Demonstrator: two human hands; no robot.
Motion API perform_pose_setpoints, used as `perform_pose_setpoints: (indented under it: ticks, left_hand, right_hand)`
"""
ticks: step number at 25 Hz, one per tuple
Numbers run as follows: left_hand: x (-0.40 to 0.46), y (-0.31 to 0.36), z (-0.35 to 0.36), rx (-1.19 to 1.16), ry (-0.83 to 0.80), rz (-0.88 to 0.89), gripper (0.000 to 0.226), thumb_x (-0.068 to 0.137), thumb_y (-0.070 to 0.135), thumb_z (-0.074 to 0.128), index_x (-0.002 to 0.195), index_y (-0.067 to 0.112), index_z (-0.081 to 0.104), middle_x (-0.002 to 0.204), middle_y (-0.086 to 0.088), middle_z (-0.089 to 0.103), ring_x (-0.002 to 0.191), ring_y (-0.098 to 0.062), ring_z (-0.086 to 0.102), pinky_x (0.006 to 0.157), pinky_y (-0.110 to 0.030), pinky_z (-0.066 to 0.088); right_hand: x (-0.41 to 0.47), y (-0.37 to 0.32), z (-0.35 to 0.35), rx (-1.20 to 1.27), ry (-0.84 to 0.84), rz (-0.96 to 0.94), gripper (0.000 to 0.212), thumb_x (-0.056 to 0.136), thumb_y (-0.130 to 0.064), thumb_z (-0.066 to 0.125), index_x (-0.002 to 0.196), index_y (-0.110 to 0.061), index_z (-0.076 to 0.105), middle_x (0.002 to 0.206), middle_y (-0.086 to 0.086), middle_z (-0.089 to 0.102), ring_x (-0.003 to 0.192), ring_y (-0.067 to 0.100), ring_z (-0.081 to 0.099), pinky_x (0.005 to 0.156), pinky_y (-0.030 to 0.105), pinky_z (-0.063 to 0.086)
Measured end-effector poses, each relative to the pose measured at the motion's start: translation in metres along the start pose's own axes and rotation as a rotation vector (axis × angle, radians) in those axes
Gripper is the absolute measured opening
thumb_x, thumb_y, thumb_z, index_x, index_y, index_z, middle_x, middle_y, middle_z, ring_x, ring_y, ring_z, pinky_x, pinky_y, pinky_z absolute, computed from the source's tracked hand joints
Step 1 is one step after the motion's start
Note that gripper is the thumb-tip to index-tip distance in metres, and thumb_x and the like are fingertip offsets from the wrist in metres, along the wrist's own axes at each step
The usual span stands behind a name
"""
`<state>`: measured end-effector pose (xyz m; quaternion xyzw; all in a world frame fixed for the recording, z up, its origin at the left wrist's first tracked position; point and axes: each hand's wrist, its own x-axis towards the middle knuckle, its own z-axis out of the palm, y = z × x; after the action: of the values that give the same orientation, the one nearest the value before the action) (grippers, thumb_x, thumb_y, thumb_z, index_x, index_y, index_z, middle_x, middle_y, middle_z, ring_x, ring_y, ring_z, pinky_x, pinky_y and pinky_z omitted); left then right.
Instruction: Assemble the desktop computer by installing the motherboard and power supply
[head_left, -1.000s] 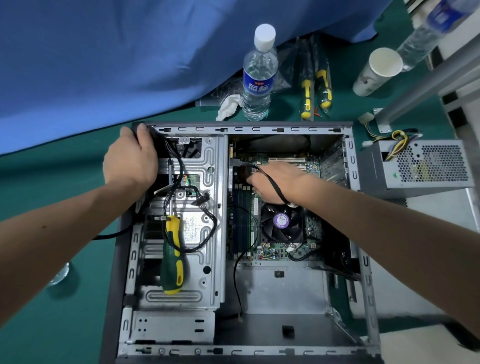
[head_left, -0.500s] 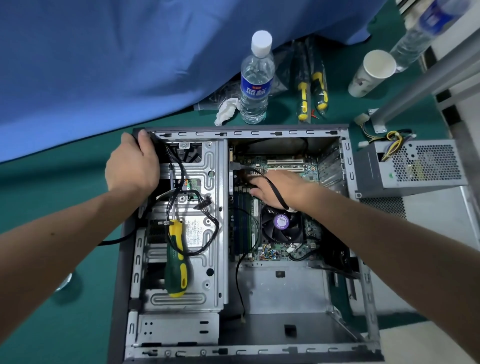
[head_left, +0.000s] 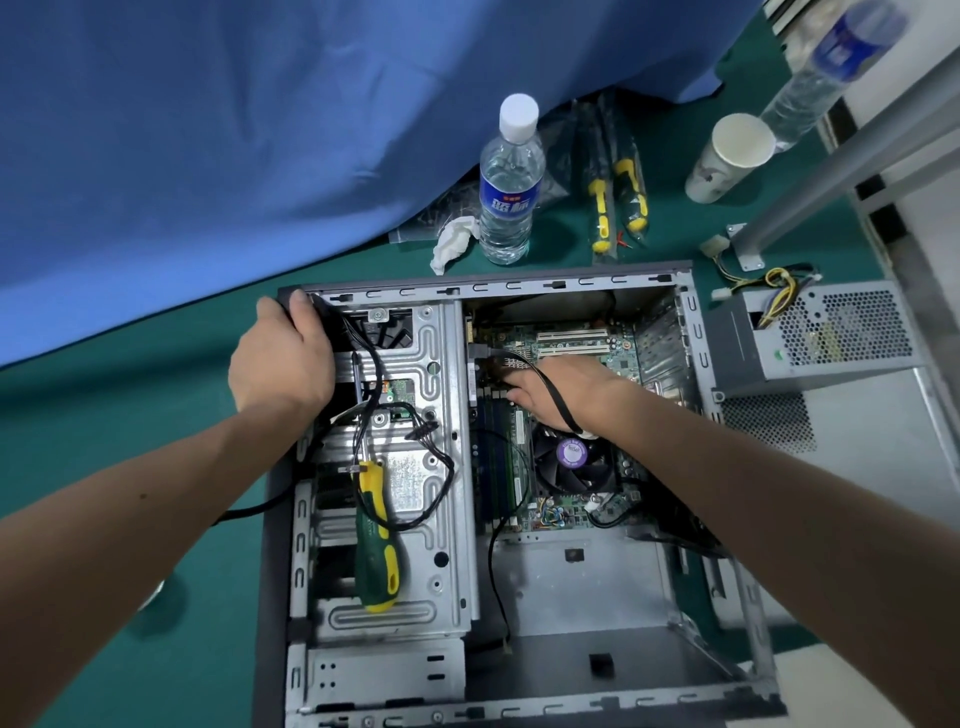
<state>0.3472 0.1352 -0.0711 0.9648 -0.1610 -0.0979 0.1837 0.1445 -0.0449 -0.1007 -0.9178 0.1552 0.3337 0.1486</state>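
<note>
Head view, frame centre: left hand (head_left: 280, 364) still gripping computer case (head_left: 483, 285) corner, right hand (head_left: 558, 391), fingers hidden so grip untellable, reaching further left over seated motherboard (head_left: 574, 340); power supply (head_left: 826, 330) outside at right, uninstalled.

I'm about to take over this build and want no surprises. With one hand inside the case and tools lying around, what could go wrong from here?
1. The green screwdriver lies loose on the drive cage; a nudge of the case could roll it toward the motherboard.
2. A black cable is draped over the right hand; pulling back may snag it.
3. The water bottle stands close behind the open case; tipped, it might leak inside.
</note>
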Motion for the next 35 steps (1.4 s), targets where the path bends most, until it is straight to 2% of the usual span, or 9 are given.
perform_pose_setpoints:
  ticks: [14,17,25,28,31,32,33,35]
  left_hand:
    - [-0.001,-0.001,-0.001,0.009,0.001,-0.006,0.046,0.103,0.047,0.017,0.093,0.007,0.039,0.077,-0.014,0.048,0.073,-0.034,0.045,0.069,-0.041,0.035]
    - [0.000,0.000,0.000,0.008,0.013,-0.001,0.046,0.103,0.047,0.017,0.093,0.008,0.039,0.076,-0.012,0.047,0.073,-0.033,0.045,0.069,-0.041,0.035]
    - [0.000,-0.001,0.001,0.022,0.014,-0.001,0.045,0.103,0.047,0.017,0.093,0.009,0.038,0.071,-0.006,0.042,0.073,-0.032,0.045,0.068,-0.041,0.033]
    - [0.000,-0.001,0.000,0.013,0.020,0.005,0.045,0.103,0.047,0.017,0.094,0.009,0.038,0.074,-0.009,0.044,0.074,-0.032,0.044,0.069,-0.040,0.032]
    - [0.001,-0.002,0.001,0.016,0.017,0.009,0.046,0.103,0.047,0.017,0.094,0.008,0.039,0.079,-0.013,0.046,0.075,-0.033,0.043,0.070,-0.040,0.032]
    - [0.001,-0.002,0.001,0.018,0.015,0.009,0.046,0.103,0.047,0.018,0.094,0.007,0.039,0.080,-0.013,0.047,0.075,-0.033,0.043,0.070,-0.040,0.032]
    - [0.001,-0.002,0.001,0.014,0.016,0.009,0.046,0.103,0.047,0.018,0.094,0.007,0.039,0.081,-0.013,0.047,0.076,-0.033,0.043,0.070,-0.040,0.033]
    - [0.001,-0.002,0.002,0.009,0.016,0.013,0.046,0.103,0.047,0.018,0.094,0.007,0.040,0.081,-0.014,0.047,0.076,-0.033,0.044,0.071,-0.040,0.033]
  right_hand:
    - [0.003,0.003,-0.010,-0.093,-0.094,-0.069,0.047,0.106,-0.042,0.028,0.149,-0.025,0.038,0.128,0.012,0.061,0.111,0.032,0.060,0.093,0.042,0.051]
    - [0.005,0.008,-0.017,-0.121,-0.083,-0.063,0.045,0.106,-0.043,0.030,0.143,-0.024,0.047,0.122,0.010,0.063,0.106,0.030,0.061,0.090,0.041,0.052]
    - [0.006,0.006,-0.019,-0.152,-0.124,-0.053,0.043,0.106,-0.040,0.033,0.143,-0.025,0.046,0.128,0.009,0.061,0.109,0.031,0.061,0.092,0.042,0.052]
    - [0.003,0.001,-0.015,-0.171,-0.033,-0.085,0.038,0.106,-0.034,0.034,0.134,-0.019,0.054,0.114,0.012,0.065,0.098,0.034,0.063,0.085,0.040,0.053]
    - [0.002,-0.001,-0.015,-0.150,0.065,-0.120,0.029,0.104,-0.030,0.034,0.108,-0.018,0.060,0.102,0.011,0.067,0.082,0.032,0.060,0.079,0.037,0.053]
    - [0.002,0.000,-0.015,-0.170,0.053,-0.115,0.028,0.104,-0.029,0.034,0.106,-0.018,0.059,0.102,0.011,0.068,0.082,0.031,0.060,0.079,0.036,0.053]
    - [0.002,0.000,-0.015,-0.193,0.029,-0.105,0.031,0.105,-0.029,0.033,0.116,-0.020,0.061,0.106,0.011,0.068,0.086,0.032,0.062,0.080,0.037,0.054]
    - [0.001,0.000,-0.015,-0.220,-0.028,-0.088,0.038,0.106,-0.029,0.032,0.140,-0.026,0.050,0.116,0.011,0.065,0.098,0.033,0.063,0.086,0.040,0.054]
